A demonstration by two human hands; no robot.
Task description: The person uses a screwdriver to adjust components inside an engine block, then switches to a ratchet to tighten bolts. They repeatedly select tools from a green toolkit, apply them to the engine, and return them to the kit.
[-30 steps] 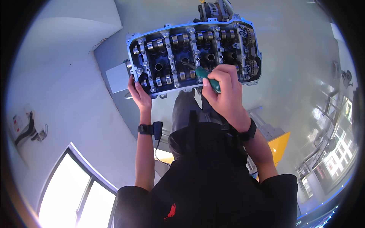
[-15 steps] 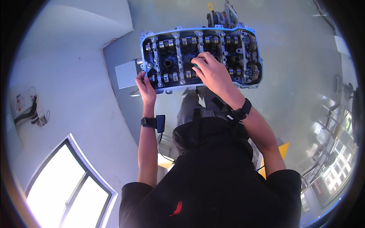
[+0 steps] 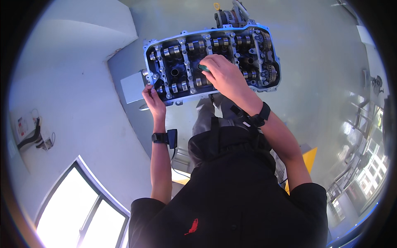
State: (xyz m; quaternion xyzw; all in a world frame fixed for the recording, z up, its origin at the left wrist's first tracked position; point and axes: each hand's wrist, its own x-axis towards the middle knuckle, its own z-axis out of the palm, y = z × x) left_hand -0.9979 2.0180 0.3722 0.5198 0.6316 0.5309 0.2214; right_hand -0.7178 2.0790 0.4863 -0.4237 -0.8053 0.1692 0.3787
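Ahead of me is an engine [image 3: 178, 100] with its cover off, so camshafts [image 3: 172, 51], bolts and round plug wells show inside the frame. My right hand [image 3: 223, 72] reaches over the middle of it. Its closed thumb and fingers hold a small green round-edged object [image 3: 202, 67] above a middle well. Most of that object is hidden by the fingers, and its kind cannot be made out. My left hand [image 3: 154, 101] grips the near left corner of the engine, fingers bent over the metal rim.
An alternator [image 3: 228, 17] with a yellow-ringed dipstick [image 3: 216, 6] juts out at the engine's far side. Left of the engine is a pale flat panel [image 3: 131, 87], near a white wall [image 3: 70, 95]. Timing chain sprockets [image 3: 269, 73] sit at the engine's right end.
The whole view has shifted, so the engine appears farther left and slightly tilted. More of the green object shows at my right fingertips. My left hand stays at the same corner.
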